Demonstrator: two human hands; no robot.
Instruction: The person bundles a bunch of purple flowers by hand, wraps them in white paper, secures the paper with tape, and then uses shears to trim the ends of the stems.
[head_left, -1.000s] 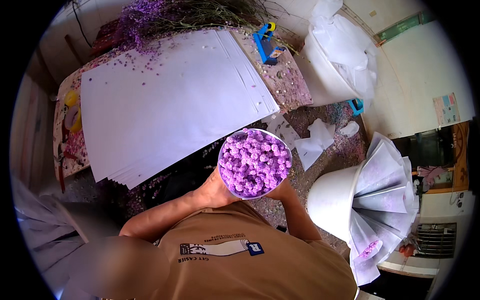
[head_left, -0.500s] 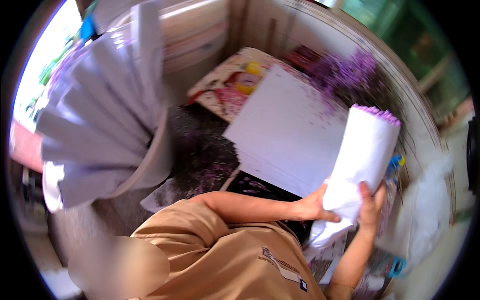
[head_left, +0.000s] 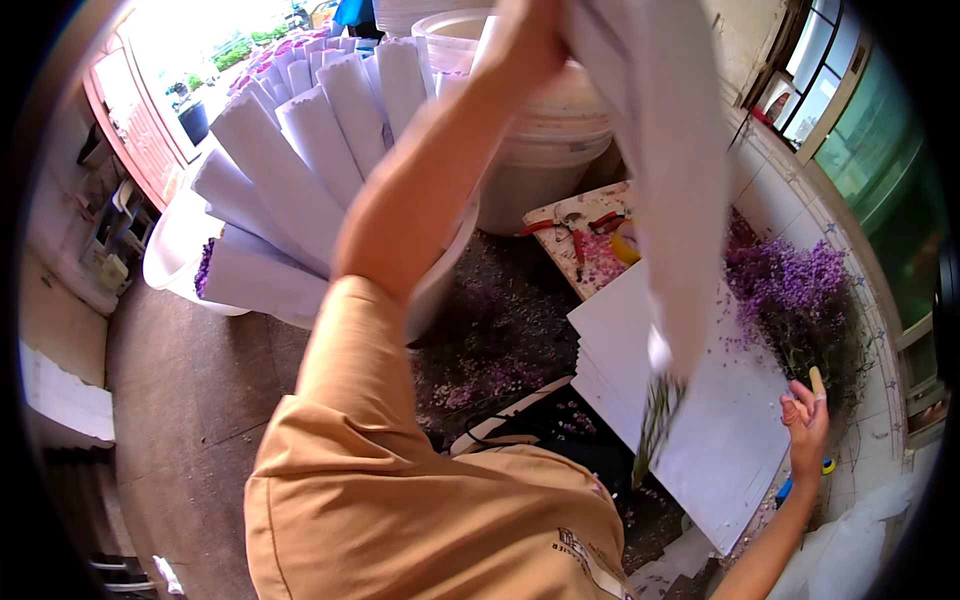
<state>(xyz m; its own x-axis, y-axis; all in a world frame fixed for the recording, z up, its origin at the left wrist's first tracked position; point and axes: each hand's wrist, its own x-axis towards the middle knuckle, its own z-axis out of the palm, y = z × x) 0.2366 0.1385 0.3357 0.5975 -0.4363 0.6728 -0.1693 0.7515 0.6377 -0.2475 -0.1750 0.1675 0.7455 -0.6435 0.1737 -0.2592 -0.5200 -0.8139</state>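
Note:
My left hand [head_left: 535, 45], raised at the top and blurred, is closed on a white paper-wrapped flower bunch [head_left: 675, 190]. The bunch hangs downward with green stems sticking out of its lower end, above a stack of white paper sheets [head_left: 700, 440]. Its flower end is out of the picture. At the right, my right hand [head_left: 805, 430] is held up beside the stack with nothing in it, fingers partly bent and apart, a yellowish cover on one fingertip. Just behind it lies a heap of loose purple flowers [head_left: 795, 290].
A large white tub [head_left: 180, 245] on the left holds several wrapped bunches [head_left: 275, 160]. Stacked pale buckets [head_left: 540, 150] stand behind. Red-handled pliers [head_left: 575, 240] and yellow tape [head_left: 625, 243] lie on a board. Plant scraps litter the dark floor; clear plastic [head_left: 850, 540] lies lower right.
The wrapped bunch, held before in both hands at the right, has swung up and left in my left hand, now stems down. My right hand has let go. The view has turned left.

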